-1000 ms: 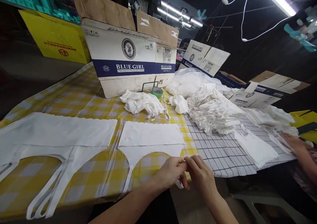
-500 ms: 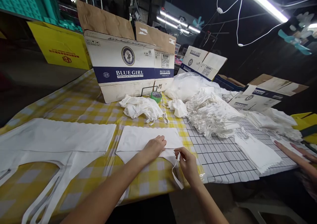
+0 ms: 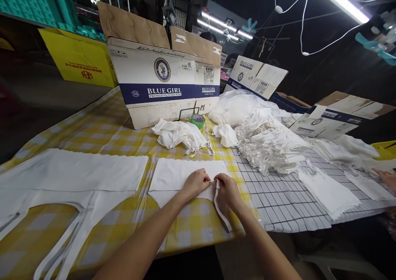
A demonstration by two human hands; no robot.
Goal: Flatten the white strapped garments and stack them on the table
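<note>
This looks like a garment workshop, with a heap of white garments (image 3: 270,144), open cartons (image 3: 170,92) and tube lights (image 3: 342,1).

Both bare forearms rise from the bottom edge, angled inward: the left forearm (image 3: 144,232) slants up to the right, and the right forearm (image 3: 262,243) slants up to the left. Right of the frame's centre, the left hand (image 3: 194,184) lies back upward, fingers curled. The right hand (image 3: 228,189) bends its fingers in a pinch, its fingertips just beside the left's (the thumbs are partly hidden).
</note>
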